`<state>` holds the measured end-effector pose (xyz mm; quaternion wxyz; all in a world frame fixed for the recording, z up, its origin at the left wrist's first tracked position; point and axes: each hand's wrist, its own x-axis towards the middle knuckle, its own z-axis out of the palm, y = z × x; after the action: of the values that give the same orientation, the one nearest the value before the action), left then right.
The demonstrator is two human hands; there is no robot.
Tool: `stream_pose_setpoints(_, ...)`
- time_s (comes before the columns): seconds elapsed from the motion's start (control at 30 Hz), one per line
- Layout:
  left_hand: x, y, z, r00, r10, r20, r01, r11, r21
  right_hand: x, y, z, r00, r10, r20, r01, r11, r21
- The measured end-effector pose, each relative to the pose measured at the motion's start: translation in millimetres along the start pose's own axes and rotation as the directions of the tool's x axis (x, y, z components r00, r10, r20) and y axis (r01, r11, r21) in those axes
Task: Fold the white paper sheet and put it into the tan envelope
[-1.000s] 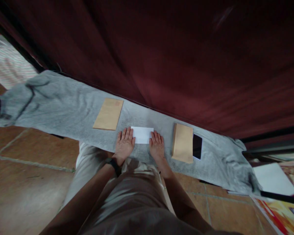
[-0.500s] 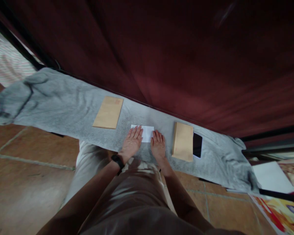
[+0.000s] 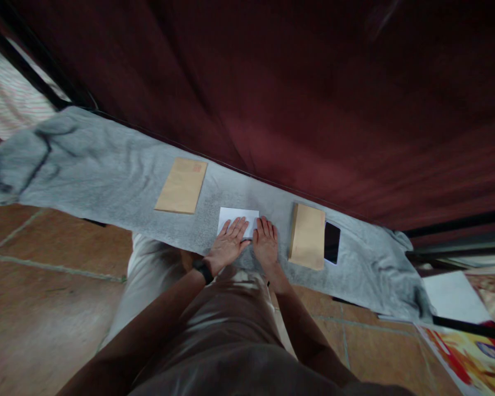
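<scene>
A small white folded paper (image 3: 236, 216) lies on a long grey cloth (image 3: 107, 170) spread over the floor. My left hand (image 3: 229, 243) lies flat with its fingers spread over the paper's near edge. My right hand (image 3: 265, 242) lies flat beside it, fingers touching the paper's right end. A black watch sits on my left wrist. A brown envelope (image 3: 182, 185) lies to the left of the paper. A second brown envelope (image 3: 307, 236) lies to the right, next to a dark phone (image 3: 332, 242).
A dark red curtain (image 3: 297, 93) hangs right behind the cloth. Brown floor tiles (image 3: 45, 286) surround my legs. White paper (image 3: 454, 297) and a colourful printed sheet (image 3: 474, 357) lie at the lower right. Striped fabric (image 3: 4, 104) shows at the far left.
My left hand has slid to the right across the white paper, closing up beside my right hand. The right hand has stayed nearly still. The envelopes and phone have not moved.
</scene>
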<state>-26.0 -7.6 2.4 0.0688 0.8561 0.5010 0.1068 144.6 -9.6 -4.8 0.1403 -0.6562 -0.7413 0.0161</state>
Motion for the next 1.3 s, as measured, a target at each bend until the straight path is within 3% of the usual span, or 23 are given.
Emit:
stream_pose_setpoints(0.67,-10.4,5.6,-6.4,0.998,-0.062,0.011,0.061,0.997,0.047,0.7,1.8,2.2,1.000,0.013,-0.015,-0.012,0.999,0.029)
stream_pose_setpoints(1.3,-34.8,-28.3,-5.6,0.961,-0.236,-0.143,0.231,0.972,-0.051,-2.6,4.2,4.1,0.999,0.008,-0.049,-0.005,0.998,0.055)
